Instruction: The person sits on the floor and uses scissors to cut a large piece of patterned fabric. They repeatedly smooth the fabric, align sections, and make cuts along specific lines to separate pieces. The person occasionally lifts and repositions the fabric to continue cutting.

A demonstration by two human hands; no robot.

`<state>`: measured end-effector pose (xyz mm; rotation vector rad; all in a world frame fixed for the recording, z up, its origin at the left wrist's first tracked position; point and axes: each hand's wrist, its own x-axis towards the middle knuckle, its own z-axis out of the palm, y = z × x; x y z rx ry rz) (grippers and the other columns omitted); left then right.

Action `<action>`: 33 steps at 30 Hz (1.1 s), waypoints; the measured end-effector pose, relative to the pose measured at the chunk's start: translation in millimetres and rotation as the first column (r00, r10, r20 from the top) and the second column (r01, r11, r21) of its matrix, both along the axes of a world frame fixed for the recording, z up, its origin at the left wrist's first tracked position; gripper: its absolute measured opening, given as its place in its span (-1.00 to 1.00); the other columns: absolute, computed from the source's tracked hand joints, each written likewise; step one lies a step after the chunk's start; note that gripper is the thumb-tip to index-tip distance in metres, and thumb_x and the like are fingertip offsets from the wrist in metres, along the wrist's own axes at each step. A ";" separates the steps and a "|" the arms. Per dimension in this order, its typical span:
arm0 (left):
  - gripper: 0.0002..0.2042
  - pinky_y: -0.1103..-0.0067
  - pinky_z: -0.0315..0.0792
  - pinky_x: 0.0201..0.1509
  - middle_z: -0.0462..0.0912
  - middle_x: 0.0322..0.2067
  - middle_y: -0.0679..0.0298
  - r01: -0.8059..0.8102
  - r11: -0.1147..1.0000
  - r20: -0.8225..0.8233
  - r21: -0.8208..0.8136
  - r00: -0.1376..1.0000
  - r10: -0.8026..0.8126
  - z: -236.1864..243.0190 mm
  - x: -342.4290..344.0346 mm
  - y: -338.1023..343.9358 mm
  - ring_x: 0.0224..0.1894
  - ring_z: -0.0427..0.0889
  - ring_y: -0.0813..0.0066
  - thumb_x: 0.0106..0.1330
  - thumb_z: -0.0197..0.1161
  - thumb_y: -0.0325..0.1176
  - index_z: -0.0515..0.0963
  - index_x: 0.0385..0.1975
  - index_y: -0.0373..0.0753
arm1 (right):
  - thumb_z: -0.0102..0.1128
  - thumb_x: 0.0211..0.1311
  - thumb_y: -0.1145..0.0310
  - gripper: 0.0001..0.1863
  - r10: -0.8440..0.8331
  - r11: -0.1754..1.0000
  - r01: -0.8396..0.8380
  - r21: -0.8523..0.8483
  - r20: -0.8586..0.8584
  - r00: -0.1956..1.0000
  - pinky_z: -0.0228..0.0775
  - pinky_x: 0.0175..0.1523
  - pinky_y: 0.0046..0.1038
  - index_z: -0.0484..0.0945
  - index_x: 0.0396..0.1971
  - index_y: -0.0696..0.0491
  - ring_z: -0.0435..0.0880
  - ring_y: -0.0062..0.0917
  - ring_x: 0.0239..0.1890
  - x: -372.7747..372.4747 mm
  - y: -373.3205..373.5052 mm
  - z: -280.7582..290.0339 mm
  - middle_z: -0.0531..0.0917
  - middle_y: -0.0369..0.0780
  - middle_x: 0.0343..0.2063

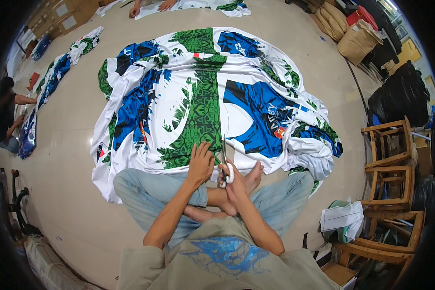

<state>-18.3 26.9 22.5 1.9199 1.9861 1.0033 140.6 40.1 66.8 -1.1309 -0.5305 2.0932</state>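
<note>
A big heap of printed fabric (188, 121), white with green leaf patterns and blue panels, spreads over the floor before my crossed legs. My left hand (201, 163) lies on its green strip near the front edge, fingers stretched out. Just to the right, my right hand (234, 180) grips a pair of scissors (227, 175) by the white-wrapped handles. The blades point away from me, along the border between the green strip and the white and blue panel. Whether fabric lies between the blades is too small to tell.
Wooden stools (389, 183) stand at the right, near a black plastic bag (401, 96) and a brown paper sack (356, 44). Cardboard boxes (72, 14) sit at the far left. Another person (9, 113) works on a fabric strip (58, 75) at the left; another person's hands (166, 5) rest on cloth at the top.
</note>
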 end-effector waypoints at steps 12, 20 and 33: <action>-0.86 0.17 0.27 0.27 0.59 -0.26 0.11 -0.011 0.997 0.210 0.071 0.978 -0.004 18.3 -0.3 -16.2 -0.08 0.58 0.11 0.09 0.19 -0.47 0.43 -0.37 -0.31 | 0.28 0.23 0.36 -0.41 -0.041 0.986 0.017 0.167 0.140 0.989 0.25 -0.58 -0.69 0.38 0.28 0.07 0.45 -0.74 -0.64 -17.6 17.4 -27.1 0.54 -0.36 -0.59; -0.87 0.20 0.36 0.10 0.42 -0.53 0.17 -0.029 0.998 0.260 0.057 0.966 0.013 23.4 0.5 -15.8 -0.39 0.49 0.10 0.06 0.18 -0.45 0.42 -0.40 -0.28 | 0.29 0.22 0.39 -0.45 -0.068 0.986 0.045 0.162 0.139 0.988 0.25 -0.59 -0.71 0.43 0.24 0.04 0.44 -0.77 -0.67 -20.3 25.4 -30.5 0.55 -0.38 -0.64; -0.87 0.24 0.36 -0.01 0.40 -0.54 0.16 -0.038 0.996 0.242 0.086 0.970 0.016 22.4 1.6 -13.9 -0.40 0.47 0.08 0.06 0.20 -0.45 0.36 -0.49 -0.27 | 0.41 0.14 0.37 -0.39 -0.046 0.980 0.001 0.197 0.225 0.973 0.23 -0.55 -0.70 0.45 0.22 0.07 0.43 -0.78 -0.64 -21.2 24.6 -30.2 0.58 -0.40 -0.55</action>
